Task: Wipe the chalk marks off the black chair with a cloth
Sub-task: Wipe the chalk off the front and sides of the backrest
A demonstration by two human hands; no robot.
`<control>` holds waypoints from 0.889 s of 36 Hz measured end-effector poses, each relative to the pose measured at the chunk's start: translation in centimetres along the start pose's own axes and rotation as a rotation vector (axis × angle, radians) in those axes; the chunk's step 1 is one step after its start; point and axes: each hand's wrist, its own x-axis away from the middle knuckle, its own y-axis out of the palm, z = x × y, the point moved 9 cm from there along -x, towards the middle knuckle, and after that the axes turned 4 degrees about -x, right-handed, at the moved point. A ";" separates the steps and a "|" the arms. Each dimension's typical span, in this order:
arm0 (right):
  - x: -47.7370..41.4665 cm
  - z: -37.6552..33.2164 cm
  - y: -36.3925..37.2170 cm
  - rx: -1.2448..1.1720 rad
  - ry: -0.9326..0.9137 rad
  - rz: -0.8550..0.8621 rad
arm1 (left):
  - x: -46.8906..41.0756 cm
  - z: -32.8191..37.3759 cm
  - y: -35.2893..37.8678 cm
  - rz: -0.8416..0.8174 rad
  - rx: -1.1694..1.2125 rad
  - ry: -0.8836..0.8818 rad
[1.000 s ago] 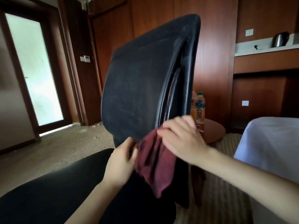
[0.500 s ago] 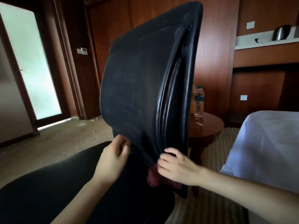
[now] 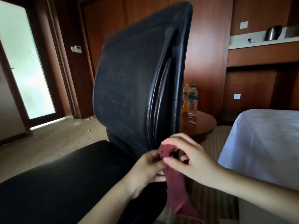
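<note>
both hands (image 3: pixel 163 165) pinching the maroon cloth (image 3: pixel 176 186) below the black chair's backrest (image 3: pixel 129 81), loose tail dangling, could easily slip and miss those faint chalk smears

A dark red cloth (image 3: pixel 175 189) hangs near a black chair (image 3: pixel 139 81) smudged with faint whitish marks, reddish-brown wood panelling (image 3: pixel 208 46) far behind, white bedsheet (image 3: pixel 262 143) right.

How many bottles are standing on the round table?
2: a clear plastic water bottle on the round wooden table, and an orange-drink bottle behind it, partly hidden by the black chair.
</note>
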 end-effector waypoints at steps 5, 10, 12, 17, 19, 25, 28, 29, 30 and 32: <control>-1.1 -0.6 0.2 0.165 -0.128 -0.038 | -0.4 3.4 -0.9 0.051 0.274 0.115; -4.3 -0.2 -6.0 0.425 -0.246 0.372 | 1.2 7.5 -4.2 0.526 -0.600 0.515; -4.9 0.2 -5.8 0.617 -0.297 0.373 | 1.7 7.4 -5.1 0.637 -0.780 0.560; -3.9 1.3 -2.6 0.780 -0.481 0.323 | 1.4 5.1 -7.9 0.720 -0.711 0.416; -3.4 1.6 -2.1 0.786 -0.500 0.318 | 1.1 4.2 -8.7 0.729 -0.700 0.363; 0.9 2.9 2.7 0.909 -0.618 0.155 | 0.5 3.1 -9.4 0.705 -0.699 0.334; 3.9 4.5 7.3 1.010 -0.721 -0.084 | 0.1 2.8 -9.3 0.686 -0.738 0.319; 4.8 4.9 9.0 1.041 -0.755 -0.179 | -0.1 2.7 -9.3 0.683 -0.756 0.320; 5.4 5.3 10.5 1.066 -0.778 -0.252 | -0.2 2.6 -9.3 0.680 -0.766 0.325; 5.0 5.8 12.0 1.098 -0.754 -0.299 | -0.2 2.6 -9.3 0.673 -0.767 0.335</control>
